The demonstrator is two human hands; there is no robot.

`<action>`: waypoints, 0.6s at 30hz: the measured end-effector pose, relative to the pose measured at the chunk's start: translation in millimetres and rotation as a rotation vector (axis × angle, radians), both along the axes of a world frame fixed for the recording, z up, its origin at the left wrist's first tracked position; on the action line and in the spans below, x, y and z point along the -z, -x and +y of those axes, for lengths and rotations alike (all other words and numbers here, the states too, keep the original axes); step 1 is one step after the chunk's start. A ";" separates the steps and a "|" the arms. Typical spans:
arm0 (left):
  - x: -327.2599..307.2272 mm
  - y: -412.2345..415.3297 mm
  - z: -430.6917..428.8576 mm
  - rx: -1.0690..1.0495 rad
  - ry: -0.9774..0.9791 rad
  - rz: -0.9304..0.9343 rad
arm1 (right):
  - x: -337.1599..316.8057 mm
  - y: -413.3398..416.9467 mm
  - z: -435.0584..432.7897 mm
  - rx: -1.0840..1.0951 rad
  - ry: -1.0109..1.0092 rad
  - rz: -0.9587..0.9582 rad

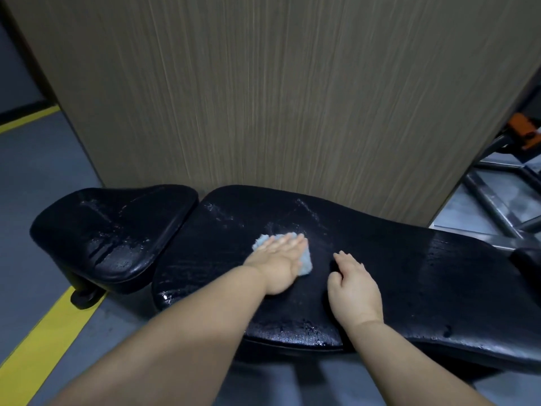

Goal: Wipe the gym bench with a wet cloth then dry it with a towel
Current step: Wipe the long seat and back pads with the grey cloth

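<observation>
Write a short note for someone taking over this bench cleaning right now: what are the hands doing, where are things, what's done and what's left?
Left hand: flat, fingers straight, pressing the blue cloth onto the long pad.
Right hand: rests on the same pad beside it, holding nothing.
Done: wet streaks show on the seat pad and around the cloth.
Left: the pad's right end looks duller, probably unwiped; then drying. No towel in view.

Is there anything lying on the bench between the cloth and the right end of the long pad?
Yes. The right hand rests on the long pad just right of the cloth, which the left hand presses flat, so it lies in the cloth's way toward that end.
</observation>
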State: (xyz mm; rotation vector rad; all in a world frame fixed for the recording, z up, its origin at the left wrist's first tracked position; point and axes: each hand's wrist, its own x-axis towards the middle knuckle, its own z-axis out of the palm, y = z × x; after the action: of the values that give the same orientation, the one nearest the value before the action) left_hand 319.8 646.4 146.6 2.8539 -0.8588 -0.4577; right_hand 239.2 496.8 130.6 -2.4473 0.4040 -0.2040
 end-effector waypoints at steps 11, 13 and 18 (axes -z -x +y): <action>0.8 -35.2 134.1 -0.452 -0.072 0.034 | 3.0 -6.6 4.5 -0.080 0.247 0.114; -0.6 -35.0 130.1 -0.497 -0.082 0.026 | 3.1 -7.2 6.5 -0.086 0.289 0.127; 2.5 -30.4 95.1 -0.424 -0.087 0.016 | 3.4 -7.5 10.6 -0.114 0.376 0.157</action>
State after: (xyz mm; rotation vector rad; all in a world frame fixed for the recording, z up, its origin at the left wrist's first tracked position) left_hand 350.2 741.5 144.1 2.9870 -0.2186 -0.4682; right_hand 246.6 507.4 127.2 -2.8587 0.3141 -0.0409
